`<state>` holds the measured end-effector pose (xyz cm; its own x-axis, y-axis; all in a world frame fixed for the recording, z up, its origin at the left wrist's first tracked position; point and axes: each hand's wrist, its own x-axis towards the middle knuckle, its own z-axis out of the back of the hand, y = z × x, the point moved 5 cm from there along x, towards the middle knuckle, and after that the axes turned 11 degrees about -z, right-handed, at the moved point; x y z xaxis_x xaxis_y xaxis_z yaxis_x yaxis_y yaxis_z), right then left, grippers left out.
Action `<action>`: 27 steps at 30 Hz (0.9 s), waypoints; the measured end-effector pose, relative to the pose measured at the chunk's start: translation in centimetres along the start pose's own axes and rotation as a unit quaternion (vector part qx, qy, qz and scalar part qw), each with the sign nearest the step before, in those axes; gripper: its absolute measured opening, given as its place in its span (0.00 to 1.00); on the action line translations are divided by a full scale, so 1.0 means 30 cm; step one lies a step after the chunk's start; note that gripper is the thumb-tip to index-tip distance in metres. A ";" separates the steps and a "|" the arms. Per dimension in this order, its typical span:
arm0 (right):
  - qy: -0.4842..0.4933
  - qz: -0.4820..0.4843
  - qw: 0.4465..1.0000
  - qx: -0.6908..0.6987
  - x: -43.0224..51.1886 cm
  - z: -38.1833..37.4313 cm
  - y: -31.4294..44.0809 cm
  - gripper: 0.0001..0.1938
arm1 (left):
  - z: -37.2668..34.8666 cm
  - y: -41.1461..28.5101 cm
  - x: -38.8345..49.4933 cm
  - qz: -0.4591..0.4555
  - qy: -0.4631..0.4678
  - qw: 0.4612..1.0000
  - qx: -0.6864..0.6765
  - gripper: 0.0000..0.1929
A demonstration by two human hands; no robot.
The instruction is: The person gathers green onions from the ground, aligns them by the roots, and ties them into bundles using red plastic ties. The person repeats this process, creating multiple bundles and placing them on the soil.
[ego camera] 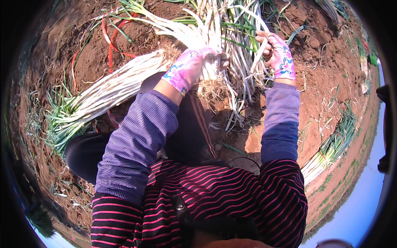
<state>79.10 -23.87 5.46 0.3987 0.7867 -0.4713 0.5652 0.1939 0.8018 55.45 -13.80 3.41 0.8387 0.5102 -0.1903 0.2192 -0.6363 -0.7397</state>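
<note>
My left hand (198, 63), in a pink floral glove, is closed around a bunch of green onions (211, 70) just above their roots. The white stalks fan up and away from it. My right hand (276, 54), gloved alike, pinches a single green onion stalk (259, 56) between thumb and fingers. Between the two hands lies a loose pile of green onions (238, 59), roots towards me, with soil on them. Glove tips look dirty. Part of the left fingers is hidden behind the bunch.
A bundle of green onions (114, 85) lies at the left beside my leg. Red plastic ties (110, 46) are on the soil (149, 37) behind it. Another tied bundle (330, 148) rests at the right, with more bundles (328, 9) at the far right.
</note>
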 end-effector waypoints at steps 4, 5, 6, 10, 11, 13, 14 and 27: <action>0.023 -0.053 0.996 0.062 -0.035 -0.265 -0.094 0.18 | -0.019 -0.043 -0.014 -0.047 0.005 0.993 0.104 0.18; 0.044 -0.032 0.996 0.074 -0.045 -0.323 -0.116 0.16 | -0.008 -0.064 -0.025 -0.079 -0.024 0.969 0.234 0.18; 0.044 -0.051 0.997 0.034 -0.043 -0.369 -0.148 0.15 | -0.022 -0.051 -0.020 -0.040 -0.011 0.997 0.058 0.17; -0.038 0.015 0.987 -0.153 -0.020 -0.359 -0.155 0.15 | -0.017 -0.098 -0.040 -0.044 -0.034 0.998 0.009 0.13; -0.019 0.030 0.993 -0.111 -0.011 -0.327 -0.155 0.16 | -0.011 -0.105 -0.044 -0.008 -0.063 0.997 -0.036 0.14; -0.081 0.020 0.993 -0.081 0.012 -0.218 -0.189 0.18 | -0.033 -0.149 -0.060 0.020 -0.032 0.942 -0.334 0.18; -0.102 -0.017 0.995 -0.008 0.038 -0.181 -0.253 0.15 | -0.043 -0.188 -0.075 -0.042 0.008 0.924 -0.381 0.21; -0.104 0.135 0.836 -0.522 0.210 -0.273 -0.829 0.19 | -0.026 -0.253 -0.049 -0.077 -0.031 0.923 -0.375 0.25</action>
<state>61.64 -18.94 -14.43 0.5889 0.7859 -0.1887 -0.4602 0.5180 0.7211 52.94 -10.16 9.81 0.7435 0.6454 -0.1748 0.6367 -0.7632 -0.1101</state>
